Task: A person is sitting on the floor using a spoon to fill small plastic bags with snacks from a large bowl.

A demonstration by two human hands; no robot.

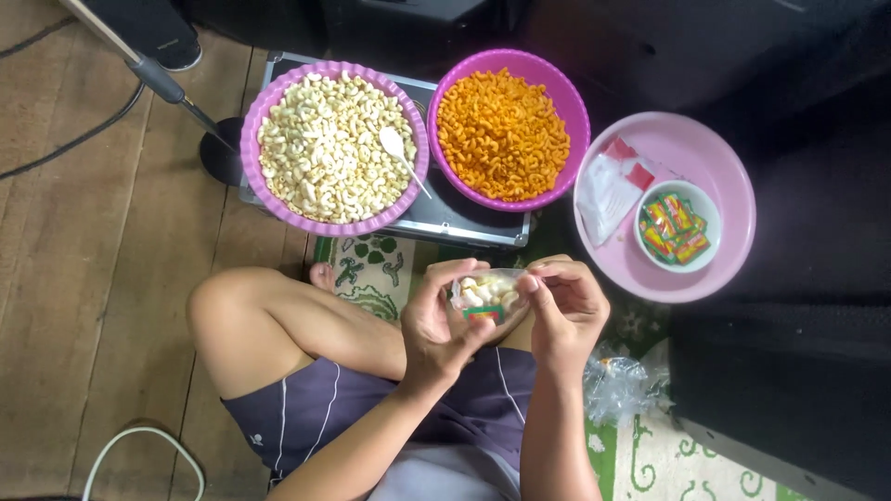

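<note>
Clear plastic packet of pale snacks sat pinched between left hand and right hand, at six o'clock from the orange-snack bowl; closing seemed underway, needing a steady fold.

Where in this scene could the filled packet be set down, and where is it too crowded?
Free: the bare wooden floor left of the white-snack bowl, and the pink tray's bare edge below its small sachet bowl. Crowded: the white-snack bowl and the orange-snack bowl touch, and both hands, left and right, fill the space below them.
</note>
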